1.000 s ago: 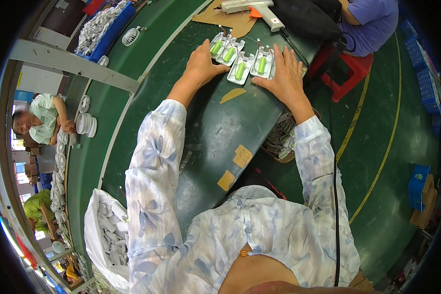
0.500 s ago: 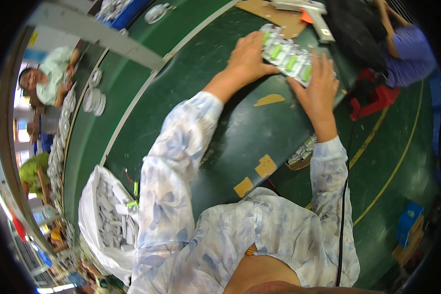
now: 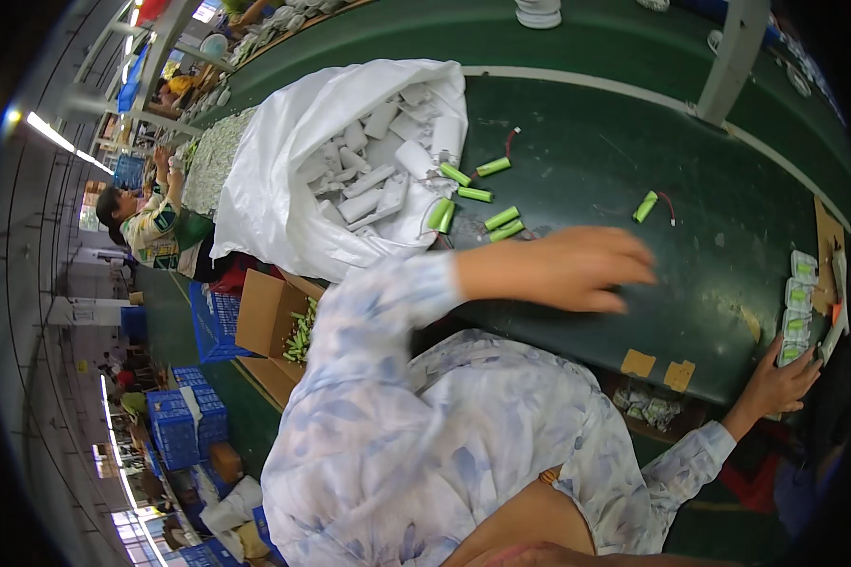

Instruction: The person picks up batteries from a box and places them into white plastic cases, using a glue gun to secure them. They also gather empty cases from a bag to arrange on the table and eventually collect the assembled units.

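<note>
My left hand [image 3: 577,269] hovers over the dark green table [image 3: 586,180], fingers stretched forward and thumb apart, with nothing visible in it. Near it lie several green battery packs [image 3: 504,219], some with thin wires; one pack [image 3: 645,207] with a red lead and white plug lies alone beyond its fingertips. At the table's right end stands a row of white plastic cases [image 3: 797,298] with green batteries inside. My right hand [image 3: 780,383] grips the near end of that row, thumb on one side and fingers on the other.
An open white sack [image 3: 284,170] of white plastic housings [image 3: 383,189] lies at the left. Below it a cardboard box [image 3: 267,317] holds many green batteries. A metal post [image 3: 733,61] rises at the far edge. Tape patches [image 3: 638,363] mark the near edge. A person [image 3: 151,222] works far left.
My view has swung left, bringing the sack and loose batteries into sight. My left hand has let go of the row of cases and moved left; the right hand stays at the row.
</note>
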`<act>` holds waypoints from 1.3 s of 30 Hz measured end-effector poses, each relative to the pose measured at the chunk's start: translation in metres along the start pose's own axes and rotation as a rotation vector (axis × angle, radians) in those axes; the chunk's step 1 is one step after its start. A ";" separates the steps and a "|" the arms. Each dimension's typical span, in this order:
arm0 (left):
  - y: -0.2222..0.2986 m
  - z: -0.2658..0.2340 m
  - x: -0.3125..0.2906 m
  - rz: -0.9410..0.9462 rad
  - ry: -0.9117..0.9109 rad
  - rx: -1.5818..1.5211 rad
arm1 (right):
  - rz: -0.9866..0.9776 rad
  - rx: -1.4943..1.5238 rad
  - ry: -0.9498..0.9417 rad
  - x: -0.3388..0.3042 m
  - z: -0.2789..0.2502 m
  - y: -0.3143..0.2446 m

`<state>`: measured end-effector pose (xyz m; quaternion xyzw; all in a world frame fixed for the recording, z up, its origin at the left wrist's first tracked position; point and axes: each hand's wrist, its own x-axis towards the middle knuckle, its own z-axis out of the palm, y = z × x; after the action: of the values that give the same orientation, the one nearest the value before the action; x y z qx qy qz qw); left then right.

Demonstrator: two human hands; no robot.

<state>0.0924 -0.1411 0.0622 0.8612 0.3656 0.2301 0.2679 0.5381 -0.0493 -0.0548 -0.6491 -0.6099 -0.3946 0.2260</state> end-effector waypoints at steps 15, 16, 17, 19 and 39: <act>0.016 -0.050 -0.313 -0.596 1.680 0.433 | -1.170 1.723 -0.251 0.068 -0.218 -0.484; 0.014 -0.048 -0.318 -0.593 1.691 0.427 | -1.224 1.755 -0.216 0.063 -0.234 -0.511; 0.013 -0.047 -0.325 -0.594 1.739 0.368 | -1.219 1.793 -0.217 0.055 -0.247 -0.535; 0.018 -0.050 -0.335 -0.604 1.829 0.369 | -1.238 1.857 -0.222 0.042 -0.274 -0.569; -0.123 -0.131 -0.635 -0.639 1.848 -0.547 | -1.199 1.956 -0.741 0.003 -0.326 -0.514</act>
<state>-0.4458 -0.5082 -0.0439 0.1173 0.5774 0.7994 0.1173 -0.0377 -0.2213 0.0419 0.1091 -0.8833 0.4025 0.2142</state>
